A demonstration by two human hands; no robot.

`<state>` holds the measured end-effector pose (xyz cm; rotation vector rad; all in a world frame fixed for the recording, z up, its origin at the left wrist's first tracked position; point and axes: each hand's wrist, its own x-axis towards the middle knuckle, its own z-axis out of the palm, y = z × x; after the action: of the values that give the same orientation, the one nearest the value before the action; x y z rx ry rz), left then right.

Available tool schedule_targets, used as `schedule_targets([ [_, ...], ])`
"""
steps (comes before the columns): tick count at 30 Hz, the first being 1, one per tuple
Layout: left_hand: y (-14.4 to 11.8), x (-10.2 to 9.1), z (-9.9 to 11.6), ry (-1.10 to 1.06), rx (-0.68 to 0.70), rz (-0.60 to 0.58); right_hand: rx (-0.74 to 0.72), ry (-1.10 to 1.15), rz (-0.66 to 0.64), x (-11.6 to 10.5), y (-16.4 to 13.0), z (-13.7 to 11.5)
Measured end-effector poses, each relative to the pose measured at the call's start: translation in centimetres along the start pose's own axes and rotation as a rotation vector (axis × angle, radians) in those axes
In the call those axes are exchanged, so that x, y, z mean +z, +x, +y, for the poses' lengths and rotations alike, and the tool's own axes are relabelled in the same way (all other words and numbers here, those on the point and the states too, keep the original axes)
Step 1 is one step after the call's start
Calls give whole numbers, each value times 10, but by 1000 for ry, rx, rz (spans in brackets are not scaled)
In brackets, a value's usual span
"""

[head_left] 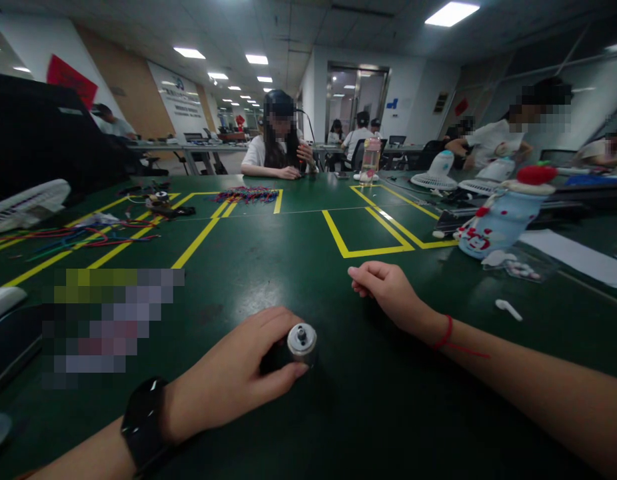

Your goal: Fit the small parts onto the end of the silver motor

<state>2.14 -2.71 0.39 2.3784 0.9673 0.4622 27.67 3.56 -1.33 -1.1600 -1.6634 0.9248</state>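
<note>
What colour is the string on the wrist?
Red; the string on the right wrist shows best in the head view.

On the table (268,267), the left hand (238,377) lies on a small motor (301,343). The right hand (388,290) rests behind and right of it. Wires (88,237) lie far left; a bottle (498,220) lies far right.

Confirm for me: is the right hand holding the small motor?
No, the right hand rests loosely closed on the green table with nothing in it, while the left hand grips the small motor.
</note>
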Motion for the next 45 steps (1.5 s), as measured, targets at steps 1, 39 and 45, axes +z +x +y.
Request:
schedule_targets([
  [1,0,0,1,0,3,1,-8,-12,-10,0,-1,-2],
  [39,-4,-1,-1,26,-4,12,-456,-467,-567,17,-37,-40],
  [45,-2,0,-3,26,-4,14,-475,-470,-575,18,-39,-44],
])
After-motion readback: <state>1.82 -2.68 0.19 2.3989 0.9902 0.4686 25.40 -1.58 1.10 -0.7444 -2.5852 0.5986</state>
